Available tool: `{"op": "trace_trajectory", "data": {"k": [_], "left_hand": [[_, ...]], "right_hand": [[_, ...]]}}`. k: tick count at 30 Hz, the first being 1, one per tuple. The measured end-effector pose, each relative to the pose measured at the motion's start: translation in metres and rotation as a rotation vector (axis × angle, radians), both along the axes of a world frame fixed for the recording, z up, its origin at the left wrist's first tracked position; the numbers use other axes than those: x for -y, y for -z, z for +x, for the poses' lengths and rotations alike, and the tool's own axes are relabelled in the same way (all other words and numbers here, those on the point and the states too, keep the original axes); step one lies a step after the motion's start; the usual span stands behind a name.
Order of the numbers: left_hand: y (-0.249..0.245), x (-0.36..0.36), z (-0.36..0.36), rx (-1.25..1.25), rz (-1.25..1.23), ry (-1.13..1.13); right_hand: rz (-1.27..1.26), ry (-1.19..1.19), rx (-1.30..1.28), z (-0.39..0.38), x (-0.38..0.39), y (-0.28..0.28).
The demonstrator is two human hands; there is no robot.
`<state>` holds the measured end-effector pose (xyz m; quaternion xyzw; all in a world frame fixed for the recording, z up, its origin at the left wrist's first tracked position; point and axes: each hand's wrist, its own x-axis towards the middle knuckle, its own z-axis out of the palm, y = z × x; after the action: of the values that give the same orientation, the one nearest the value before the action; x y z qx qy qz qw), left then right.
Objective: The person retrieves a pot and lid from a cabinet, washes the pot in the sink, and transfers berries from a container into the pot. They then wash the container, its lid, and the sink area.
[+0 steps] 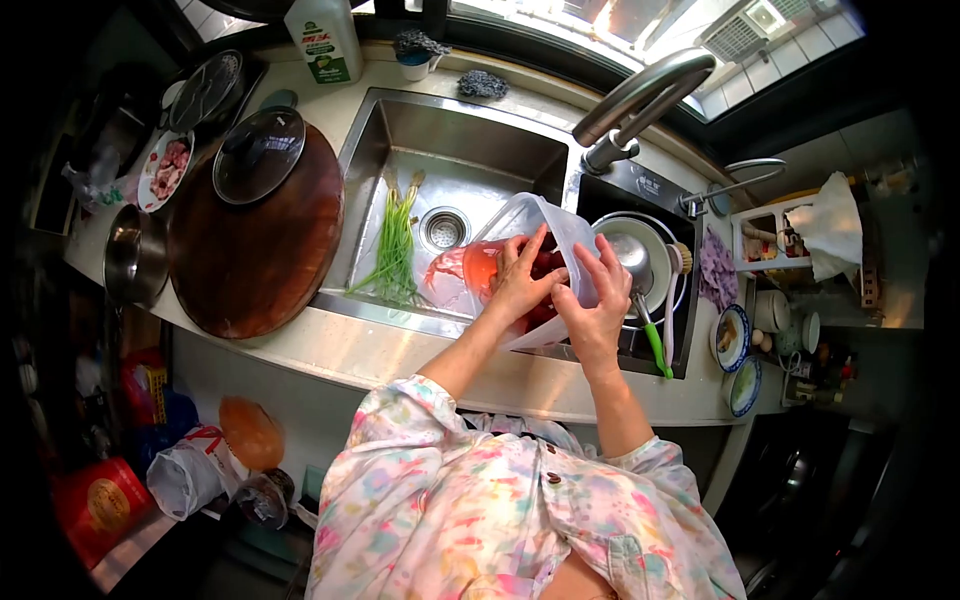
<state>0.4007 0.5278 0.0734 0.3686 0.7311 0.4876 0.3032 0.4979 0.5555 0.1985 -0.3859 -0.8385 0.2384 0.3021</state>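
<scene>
A translucent plastic container point(572, 232) is tilted over the sink's right side, with dark red round pieces point(547, 262) inside. Reddish liquid point(480, 266) spills from its left side into the basin. My left hand point(520, 278) is closed at the near left rim, its fingers reaching across the mouth against the red pieces. Gripping the right wall is my right hand point(597, 305), thumb at the rim and fingers along the outside. Green scallions point(393, 240) lie in the sink point(368, 135) left of the drain point(444, 229).
A round wooden board point(255, 270) with a glass lid point(260, 155) stands at left, beside a bowl of raw meat point(165, 170). The faucet point(645, 95) arches behind the right basin. That basin holds stacked bowls, a green-handled ladle point(655, 345) and a brush point(680, 262).
</scene>
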Motion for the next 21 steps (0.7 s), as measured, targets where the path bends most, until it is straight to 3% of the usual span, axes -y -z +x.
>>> {"op": "trace_trajectory", "data": {"k": [1, 3, 5, 7, 9, 11, 14, 16, 18, 21], "left_hand": [[0.012, -0.001, 0.001, -0.043, 0.072, -0.021], [0.023, -0.003, 0.003, 0.403, 0.295, -0.076], [0.022, 0.006, 0.002, 0.068, 0.148, -0.087], [0.039, 0.003, 0.003, 0.235, 0.264, -0.120], [0.041, 0.005, 0.002, 0.215, 0.293, -0.143], [0.028, 0.010, 0.004, 0.012, 0.230, -0.154], [0.021, 0.012, 0.005, -0.075, 0.190, -0.158], [0.023, 0.009, 0.003, 0.354, 0.281, -0.088], [0.020, 0.011, 0.003, 0.462, 0.323, -0.068], [0.006, 0.017, 0.007, 0.142, 0.316, -0.122]], "right_hand": [[0.019, 0.008, 0.031, -0.005, 0.003, -0.002], [0.077, -0.019, 0.074, -0.012, 0.009, -0.001], [0.107, -0.046, 0.122, -0.020, 0.016, -0.005], [0.106, -0.070, 0.178, -0.028, 0.024, -0.011], [0.122, -0.069, 0.189, -0.028, 0.025, -0.008], [0.137, -0.067, 0.203, -0.028, 0.026, -0.006], [0.181, -0.069, 0.222, -0.028, 0.028, -0.005], [0.240, -0.078, 0.226, -0.028, 0.029, -0.003], [0.289, -0.119, 0.217, -0.030, 0.031, -0.006], [0.349, -0.167, 0.235, -0.036, 0.035, -0.012]]}}
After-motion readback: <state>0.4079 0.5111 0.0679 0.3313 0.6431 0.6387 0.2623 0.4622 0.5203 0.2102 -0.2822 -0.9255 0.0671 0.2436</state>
